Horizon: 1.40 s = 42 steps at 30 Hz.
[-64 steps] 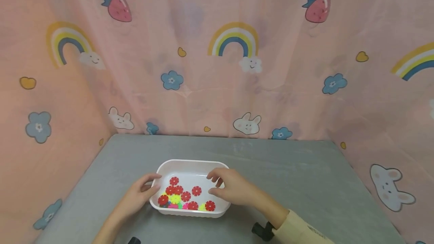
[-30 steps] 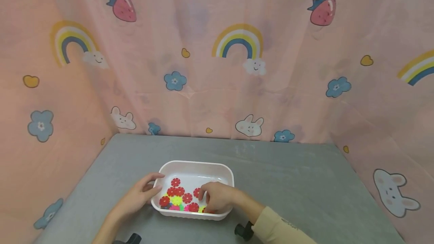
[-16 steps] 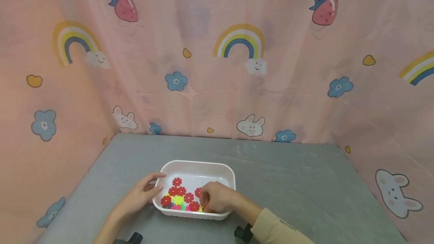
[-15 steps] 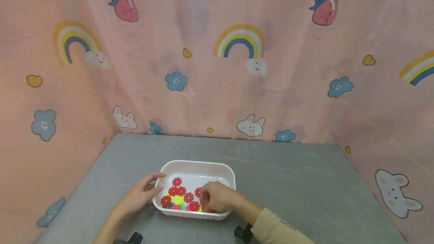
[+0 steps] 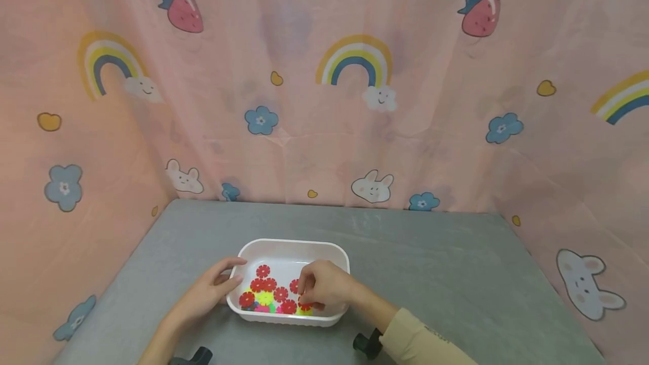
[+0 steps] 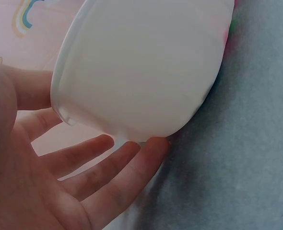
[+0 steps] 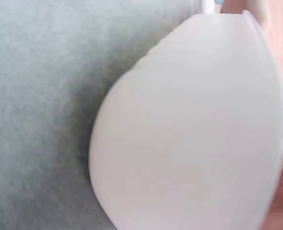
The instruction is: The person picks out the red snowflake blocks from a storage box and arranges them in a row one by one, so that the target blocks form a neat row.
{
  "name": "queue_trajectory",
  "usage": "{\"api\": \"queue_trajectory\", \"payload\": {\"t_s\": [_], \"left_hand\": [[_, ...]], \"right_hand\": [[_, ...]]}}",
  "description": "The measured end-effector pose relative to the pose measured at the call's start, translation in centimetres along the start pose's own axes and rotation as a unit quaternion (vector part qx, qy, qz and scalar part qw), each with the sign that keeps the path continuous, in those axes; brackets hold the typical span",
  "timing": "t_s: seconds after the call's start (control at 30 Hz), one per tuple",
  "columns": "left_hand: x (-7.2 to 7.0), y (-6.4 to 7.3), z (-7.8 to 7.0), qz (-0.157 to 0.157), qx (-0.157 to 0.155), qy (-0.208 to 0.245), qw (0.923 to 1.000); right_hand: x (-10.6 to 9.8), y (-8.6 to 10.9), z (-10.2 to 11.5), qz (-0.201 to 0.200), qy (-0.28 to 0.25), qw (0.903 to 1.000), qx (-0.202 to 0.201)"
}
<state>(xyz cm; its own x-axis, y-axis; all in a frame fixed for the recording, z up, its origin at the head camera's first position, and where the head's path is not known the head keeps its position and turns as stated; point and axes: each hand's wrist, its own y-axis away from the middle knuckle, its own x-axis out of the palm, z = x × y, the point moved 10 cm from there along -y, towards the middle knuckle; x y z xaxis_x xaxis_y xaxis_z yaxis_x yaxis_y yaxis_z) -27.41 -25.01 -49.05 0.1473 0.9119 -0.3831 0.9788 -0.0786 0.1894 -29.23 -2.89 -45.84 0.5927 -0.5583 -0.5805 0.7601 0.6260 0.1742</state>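
A white plastic basin [image 5: 296, 252] with rounded corners stands on the table, holding several notched snowflake discs, mostly red. My left hand [image 5: 203, 292] grips its left end; in the left wrist view the basin wall [image 6: 141, 72] has the fingertips [image 6: 156, 146] against its outside. Inside the basin's right part is my right hand [image 5: 328, 285], thumb and finger pinching a red snowflake disc [image 5: 305, 303] just above a yellow disc [image 5: 304, 311]. In the right wrist view the basin's outer wall [image 7: 184, 129] hides most of that hand.
Other red discs [image 5: 281, 294], a yellow disc [image 5: 265, 297] and pink, green and blue ones lie toward the basin's front left. The grey table [image 5: 436, 275] meets a pink patterned curtain [image 5: 304, 156] at the back and sides.
My right hand came down into the basin from above its right end, closed on a red disc at the front right, and now has risen slightly with it. The left hand keeps its grip.
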Motion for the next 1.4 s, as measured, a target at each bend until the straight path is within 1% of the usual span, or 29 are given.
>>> {"api": "queue_trajectory", "payload": {"t_s": [0.17, 0.4, 0.53, 0.73, 1.0, 1.17, 1.23, 1.4], "left_hand": [[-0.1, 0.0, -0.1, 0.004, 0.003, 0.002, 1.0000], [0.0, 0.0, -0.1, 0.012, 0.009, -0.001, 0.9999], [0.0, 0.2, -0.2, 0.010, 0.006, 0.001, 0.9999], [-0.1, 0.2, -0.4, 0.010, 0.004, 0.004, 0.9999], [-0.1, 0.2, -0.1, 0.010, 0.005, -0.004, 0.9999], [0.0, 0.1, 0.0, 0.008, 0.004, -0.006, 0.9999], [0.0, 0.1, 0.0, 0.007, 0.002, -0.004, 1.0000], [-0.2, 0.2, -0.1, 0.002, -0.006, -0.005, 1.0000]], "right_hand": [[-1.1, 0.5, 0.1, -0.012, -0.025, 0.9996, 0.002], [-2.7, 2.1, 0.2, -0.016, -0.068, 0.9973, -0.024], [-3.9, 2.8, -0.3, -0.026, -0.088, 0.9955, -0.024], [-6.1, 3.8, -1.5, -0.058, -0.108, 0.9923, -0.017], [-9.5, 4.6, -2.7, -0.109, -0.109, 0.9880, -0.004], [-11.8, 4.7, -4.1, -0.143, -0.118, 0.9826, 0.017], [-12.6, 4.7, -4.6, -0.154, -0.118, 0.9807, 0.019], [-13.9, 4.7, -6.0, -0.187, -0.126, 0.9738, 0.029]]}}
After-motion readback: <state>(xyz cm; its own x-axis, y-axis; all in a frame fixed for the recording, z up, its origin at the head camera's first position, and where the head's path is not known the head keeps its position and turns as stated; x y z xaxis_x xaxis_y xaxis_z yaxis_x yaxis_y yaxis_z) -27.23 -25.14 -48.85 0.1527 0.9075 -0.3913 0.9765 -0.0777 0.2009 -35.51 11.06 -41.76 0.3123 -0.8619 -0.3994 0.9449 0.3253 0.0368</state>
